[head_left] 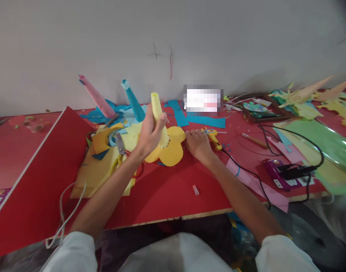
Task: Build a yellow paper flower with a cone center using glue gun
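My left hand (pixel 152 130) is closed around a pale yellow paper tube (pixel 156 105). The tube stands tilted on a yellow paper flower (pixel 173 151), its wider foot snipped and dark-marked round the edge. My right hand (pixel 197 143) rests on the table with its fingers laid side by side at the flower's right petal; its thumb is mostly hidden. Just right of those fingers lies a yellow glue gun (pixel 215 139) with a glue stick poking out behind. Under my left forearm are red-handled scissors (pixel 120 144), partly covered.
A pink paper cone (pixel 96 96) and a blue paper cone (pixel 133 100) stand by the wall. Yellow paper sheets (pixel 87 173) lie left, beside a red board (pixel 48 181). A black cable (pixel 246 170) runs to a purple power box (pixel 280 175). A tray (pixel 263 113) sits behind.
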Motion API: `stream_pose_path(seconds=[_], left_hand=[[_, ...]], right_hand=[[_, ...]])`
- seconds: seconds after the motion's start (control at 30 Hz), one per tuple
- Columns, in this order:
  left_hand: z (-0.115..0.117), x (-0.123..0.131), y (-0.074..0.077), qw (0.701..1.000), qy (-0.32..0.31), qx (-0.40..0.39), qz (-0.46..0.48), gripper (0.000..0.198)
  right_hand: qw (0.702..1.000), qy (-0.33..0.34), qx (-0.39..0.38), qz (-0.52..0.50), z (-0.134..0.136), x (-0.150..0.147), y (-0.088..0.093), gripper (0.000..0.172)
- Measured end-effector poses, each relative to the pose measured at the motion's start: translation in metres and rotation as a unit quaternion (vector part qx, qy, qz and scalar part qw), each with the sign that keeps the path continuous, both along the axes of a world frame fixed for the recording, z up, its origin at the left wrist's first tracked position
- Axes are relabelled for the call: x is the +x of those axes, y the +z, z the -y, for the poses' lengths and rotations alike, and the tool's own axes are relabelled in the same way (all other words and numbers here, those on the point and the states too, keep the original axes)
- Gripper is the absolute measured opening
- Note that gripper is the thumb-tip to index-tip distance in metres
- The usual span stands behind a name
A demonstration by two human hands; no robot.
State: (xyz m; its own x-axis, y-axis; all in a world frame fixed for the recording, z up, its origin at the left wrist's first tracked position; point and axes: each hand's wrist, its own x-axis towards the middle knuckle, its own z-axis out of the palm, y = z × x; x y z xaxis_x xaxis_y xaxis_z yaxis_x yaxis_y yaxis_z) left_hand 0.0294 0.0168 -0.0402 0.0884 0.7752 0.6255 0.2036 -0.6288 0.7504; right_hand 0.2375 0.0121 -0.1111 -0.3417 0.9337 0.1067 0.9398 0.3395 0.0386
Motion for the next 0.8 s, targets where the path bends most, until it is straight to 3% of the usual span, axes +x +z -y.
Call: stream_pose_path(seconds=[0.27,0.4,0.47,0.57,0.63,0.8], left_hand=[[0.002,0.009,-0.020,0.998,-0.019,-0.055,0.007,0.028],[0.000,0.008,-0.028,0.996,-0.051,-0.074,0.020,0.027],[0.000,0.009,-0.033,0.995,-0.061,-0.078,0.017,0.027],[0.000,0.010,-0.042,0.994,-0.069,-0.087,0.007,0.029],[0.000,0.010,-0.047,0.993,-0.066,-0.093,-0.003,0.031],[0.001,0.011,-0.053,0.993,-0.068,-0.098,-0.014,0.032]], right_hand=[[1.000,-0.018,0.001,-0.017,0.001,0.017,0.006,0.027],[0.989,-0.060,0.024,-0.129,0.003,0.032,0.016,0.017],[0.967,-0.045,0.017,-0.249,0.002,0.036,0.018,0.020],[0.905,0.007,-0.004,-0.424,0.001,0.036,0.017,0.024],[0.883,0.028,-0.016,-0.468,0.001,0.031,0.013,0.025],[0.913,0.065,-0.012,-0.402,0.004,0.013,0.003,0.020]])
